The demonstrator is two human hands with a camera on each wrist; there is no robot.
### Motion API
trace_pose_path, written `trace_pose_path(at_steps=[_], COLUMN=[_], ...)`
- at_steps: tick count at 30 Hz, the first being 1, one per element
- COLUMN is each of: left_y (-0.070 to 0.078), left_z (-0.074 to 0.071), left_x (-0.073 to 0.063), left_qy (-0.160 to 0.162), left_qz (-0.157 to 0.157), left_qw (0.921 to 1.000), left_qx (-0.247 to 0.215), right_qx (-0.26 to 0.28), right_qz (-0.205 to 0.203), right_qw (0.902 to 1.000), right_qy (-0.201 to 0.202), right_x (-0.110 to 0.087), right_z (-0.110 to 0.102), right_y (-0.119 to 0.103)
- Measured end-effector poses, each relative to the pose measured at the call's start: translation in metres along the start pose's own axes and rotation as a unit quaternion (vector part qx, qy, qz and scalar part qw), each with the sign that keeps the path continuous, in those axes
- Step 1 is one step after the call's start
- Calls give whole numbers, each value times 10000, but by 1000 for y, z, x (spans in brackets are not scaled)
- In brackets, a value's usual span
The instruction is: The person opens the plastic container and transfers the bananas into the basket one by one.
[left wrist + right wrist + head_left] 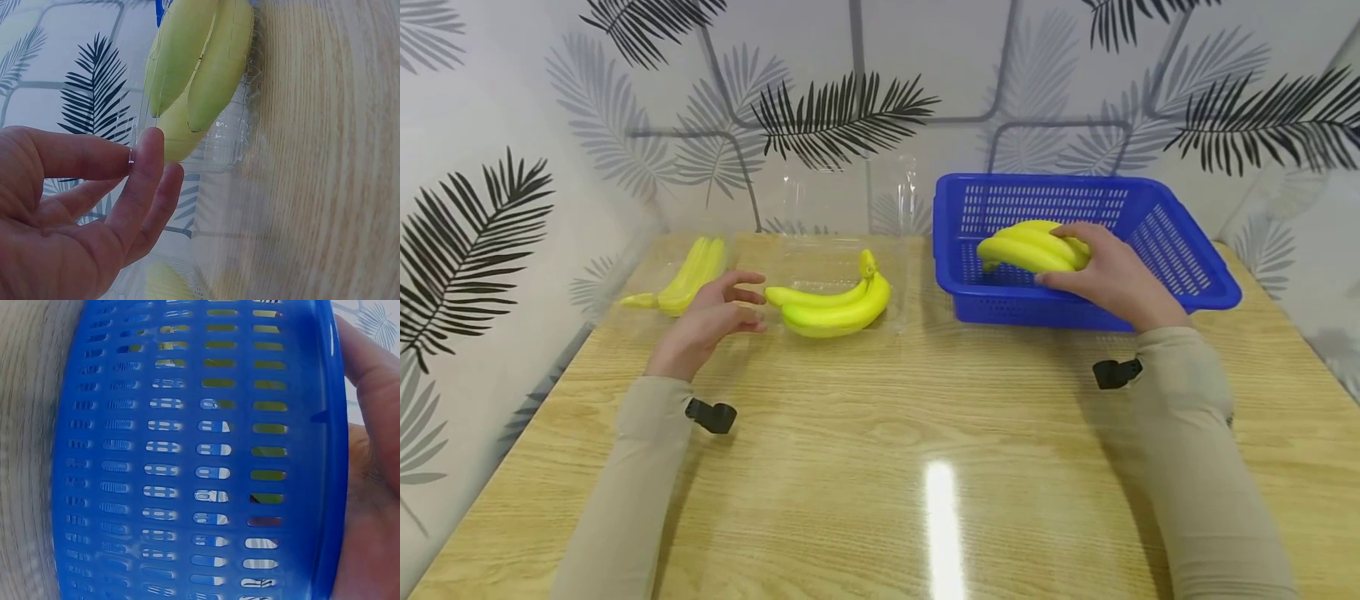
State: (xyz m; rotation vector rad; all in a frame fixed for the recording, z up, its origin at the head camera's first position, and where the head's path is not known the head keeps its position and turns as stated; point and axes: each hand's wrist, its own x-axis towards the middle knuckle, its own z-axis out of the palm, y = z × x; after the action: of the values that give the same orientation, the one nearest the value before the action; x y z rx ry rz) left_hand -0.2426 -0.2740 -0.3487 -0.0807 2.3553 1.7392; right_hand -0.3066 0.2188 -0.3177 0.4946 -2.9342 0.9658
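- Your right hand (1101, 275) is gripping the bananas (1030, 247) inside the basket (1000, 306), fingers part-closed; a slack grip could drop them.
- Your left hand (707, 321) is hovering beside the clear box (820, 243), fingers parted, holding nothing; brushing its edge could shift it.

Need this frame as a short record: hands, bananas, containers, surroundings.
right_hand: right hand grips held bananas
held_bananas: partly inside blue basket; contact with its floor unclear
left_hand: left hand, fingers apart, at the clear box's left edge; contact unclear
middle_bananas: middle bananas in the clear box
left_bananas: left bananas, beyond left hand
clear_box: lid raised at back
surface: wood-grain table
backdrop: leaf-patterned wall
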Motion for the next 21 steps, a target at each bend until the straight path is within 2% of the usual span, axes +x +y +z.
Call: trace_pose_path(at_steps=[11,21], left_y=[-2,-2], left_z=[1,0], left_x=[0,0], left_qy=[32,9], left_qz=[56,65], left_qw=[10000,10000], left_qx=[-68,28], right_qx=[-257,-208], right_qz=[304,422], right_qw=[9988,9983], right_qy=[-299,-330], right_x=[-2,-3], right_z=[-2,0], right_y=[3,2])
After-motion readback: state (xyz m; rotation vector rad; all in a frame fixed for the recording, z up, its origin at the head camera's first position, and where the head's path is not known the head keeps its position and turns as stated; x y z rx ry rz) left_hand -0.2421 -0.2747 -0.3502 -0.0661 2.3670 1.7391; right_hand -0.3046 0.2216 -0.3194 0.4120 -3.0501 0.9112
